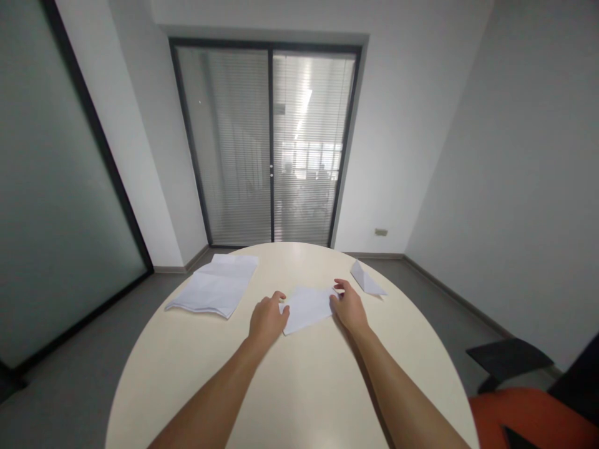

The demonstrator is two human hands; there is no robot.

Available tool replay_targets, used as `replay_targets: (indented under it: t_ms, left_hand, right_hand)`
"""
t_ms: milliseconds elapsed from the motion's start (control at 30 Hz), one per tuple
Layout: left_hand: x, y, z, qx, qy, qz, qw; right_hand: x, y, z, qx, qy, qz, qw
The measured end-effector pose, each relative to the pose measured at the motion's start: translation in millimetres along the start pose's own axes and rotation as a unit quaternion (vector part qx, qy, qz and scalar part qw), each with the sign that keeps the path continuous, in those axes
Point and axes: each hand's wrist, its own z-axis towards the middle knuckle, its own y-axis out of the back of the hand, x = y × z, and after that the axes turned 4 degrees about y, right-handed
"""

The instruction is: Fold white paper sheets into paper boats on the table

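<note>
A white sheet of paper, apparently folded, lies on the round cream table between my hands. My left hand is at the paper's left edge, thumb and fingers apart, with a corner of the paper showing in the gap. At the right edge is my right hand, its fingers curved and spaced from the thumb. Both hands are close around the paper; whether the fingertips press on it is hard to tell. Beyond my right hand rests a folded paper piece with a pointed, partly raised shape.
A stack of white paper lies at the left of the round table. An orange chair with a black armrest stands at the lower right. Behind the table are glass panels with blinds.
</note>
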Motion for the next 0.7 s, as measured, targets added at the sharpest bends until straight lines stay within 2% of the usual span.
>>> replay_targets:
  t_ms: [133,200,300,433,567,700]
  left_hand:
    - [-4.1,2.7,-4.0,-0.003,-0.024,0.046,0.999]
    - [-6.2,4.7,-5.7,0.003,-0.033,0.051,0.998]
    - [-7.6,6.4,-7.4,0.009,-0.06,0.049,0.997]
    - [-5.6,3.9,-8.3,-0.011,-0.129,0.033,0.991]
    - [-5.2,1.0,-10.3,0.016,-0.213,0.012,0.977]
    - [-10.4,4.7,-14.3,0.043,-0.24,0.023,0.97]
  right_hand:
    - [16.6,1.7,-3.4,0.03,0.08,-0.075,0.994]
    - [27.2,-0.2,-7.5,0.091,0.09,-0.064,0.99]
    - [39.7,-5.0,-15.6,0.168,0.141,-0.078,0.973]
    - [42.4,-8.9,-22.3,0.228,0.194,-0.097,0.949]
    - [35.8,-8.3,-20.8,0.228,0.193,-0.117,0.947]
    - [32.1,-8.3,-16.7,0.183,0.181,-0.116,0.959]
